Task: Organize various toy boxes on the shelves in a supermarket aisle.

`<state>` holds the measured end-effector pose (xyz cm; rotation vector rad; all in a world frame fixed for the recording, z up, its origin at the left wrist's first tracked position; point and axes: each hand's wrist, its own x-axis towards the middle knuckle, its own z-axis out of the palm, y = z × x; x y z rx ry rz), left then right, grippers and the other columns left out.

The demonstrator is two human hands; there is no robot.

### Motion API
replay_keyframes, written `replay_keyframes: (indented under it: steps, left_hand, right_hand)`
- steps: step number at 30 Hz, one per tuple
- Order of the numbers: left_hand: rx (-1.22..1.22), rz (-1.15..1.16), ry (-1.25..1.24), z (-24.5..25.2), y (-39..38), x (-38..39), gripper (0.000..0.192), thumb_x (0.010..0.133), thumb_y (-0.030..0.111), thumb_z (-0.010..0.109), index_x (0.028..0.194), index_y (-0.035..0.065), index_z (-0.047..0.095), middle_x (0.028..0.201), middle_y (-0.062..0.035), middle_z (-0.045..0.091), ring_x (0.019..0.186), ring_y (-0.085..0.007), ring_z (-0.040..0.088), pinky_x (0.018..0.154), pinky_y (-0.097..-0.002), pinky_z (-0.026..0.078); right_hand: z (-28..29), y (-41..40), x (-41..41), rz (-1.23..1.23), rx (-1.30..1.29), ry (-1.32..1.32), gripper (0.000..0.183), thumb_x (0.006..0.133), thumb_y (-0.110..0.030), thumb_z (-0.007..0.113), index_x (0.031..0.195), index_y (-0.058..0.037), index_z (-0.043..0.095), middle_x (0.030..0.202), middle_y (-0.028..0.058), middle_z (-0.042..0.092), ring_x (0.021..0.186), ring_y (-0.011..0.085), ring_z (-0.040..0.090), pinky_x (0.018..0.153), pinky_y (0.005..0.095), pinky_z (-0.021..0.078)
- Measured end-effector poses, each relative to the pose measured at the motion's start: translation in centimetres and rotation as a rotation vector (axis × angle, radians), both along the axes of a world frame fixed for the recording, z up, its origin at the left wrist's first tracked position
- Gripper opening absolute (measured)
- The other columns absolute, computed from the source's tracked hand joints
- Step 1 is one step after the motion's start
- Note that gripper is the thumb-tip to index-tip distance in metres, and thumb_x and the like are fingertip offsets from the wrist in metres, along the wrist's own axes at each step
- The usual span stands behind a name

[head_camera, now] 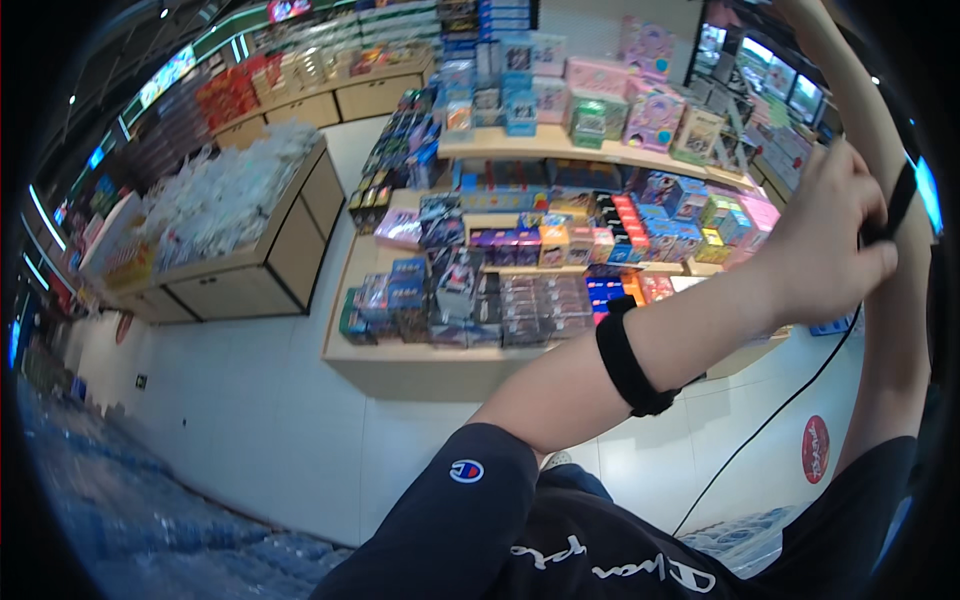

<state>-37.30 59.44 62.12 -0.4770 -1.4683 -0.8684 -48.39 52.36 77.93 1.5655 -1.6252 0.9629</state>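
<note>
My left hand reaches across to the right side of the view, its fingers and thumb closed on a black strap at my raised right forearm. My right hand is out of view beyond the top edge. A thin black cable runs from near my left hand down to my dark shirt. Another black band circles my left forearm, with a small dark piece attached.
Before me stands a wooden display stand with several boxed goods on its tiers. To the left is a wooden cabinet heaped with clear plastic packaging. Blue plastic-wrapped goods lie at lower left. A red floor sticker bears writing.
</note>
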Motion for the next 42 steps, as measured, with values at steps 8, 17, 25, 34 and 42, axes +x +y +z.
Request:
replay_keyframes:
  steps: [8,17,25,34,42]
  left_hand:
    - [0.545,-0.461,-0.754,-8.6,-0.8,4.0,0.036,0.083,0.008,0.061,0.110,-0.0017,0.039,0.077,-0.0096,0.063,0.074,-0.0127,0.060,0.066,-0.0275,0.047]
    - [0.302,-0.337,-1.116,-16.2,-0.3,2.9,0.028,0.083,0.013,0.062,0.104,0.0006,0.047,0.074,-0.0063,0.060,0.065,-0.0109,0.055,0.056,-0.0261,0.044]
    - [0.520,-0.111,-1.075,-20.9,-0.5,7.5,0.020,0.084,0.001,0.059,0.102,0.0034,0.050,0.085,-0.0085,0.061,0.076,-0.0191,0.062,0.067,-0.0300,0.049]
    - [-0.460,0.448,-0.693,-22.6,-1.5,11.1,0.034,0.078,0.007,0.059,0.112,0.0089,0.057,0.110,-0.0074,0.054,0.103,-0.0278,0.054,0.081,-0.0372,0.050]
    - [-0.449,0.421,-0.793,-24.3,-2.0,12.2,0.025,0.078,0.009,0.060,0.103,0.0049,0.055,0.108,-0.0095,0.055,0.101,-0.0274,0.055,0.080,-0.0363,0.050]
  right_hand:
    - [-22.4,-2.5,2.1,0.002,0.236,0.382,0.041,0.078,-0.022,0.069,0.114,-0.0096,0.055,0.106,0.0114,0.058,0.101,0.0305,0.057,0.087,0.0394,0.0469]
    - [-38.6,-0.1,5.1,0.361,0.562,0.513,0.022,0.068,-0.012,0.064,0.089,-0.0099,0.058,0.086,0.0060,0.055,0.086,0.0237,0.056,0.073,0.0349,0.0471]
    - [-38.1,-2.3,6.3,0.306,0.455,-0.097,0.027,0.080,-0.020,0.066,0.101,-0.0048,0.061,0.098,0.0132,0.062,0.091,0.0286,0.061,0.077,0.0372,0.0495]
    - [-38.9,-4.7,9.4,0.608,0.522,-1.047,0.033,0.082,-0.023,0.069,0.104,0.0006,0.062,0.095,0.0089,0.066,0.083,0.0155,0.061,0.077,0.0289,0.0481]
    - [-39.9,-4.9,9.6,0.689,0.593,-1.526,0.024,0.086,-0.020,0.065,0.104,-0.0047,0.061,0.088,0.0008,0.061,0.080,0.0090,0.057,0.068,0.0242,0.0457]
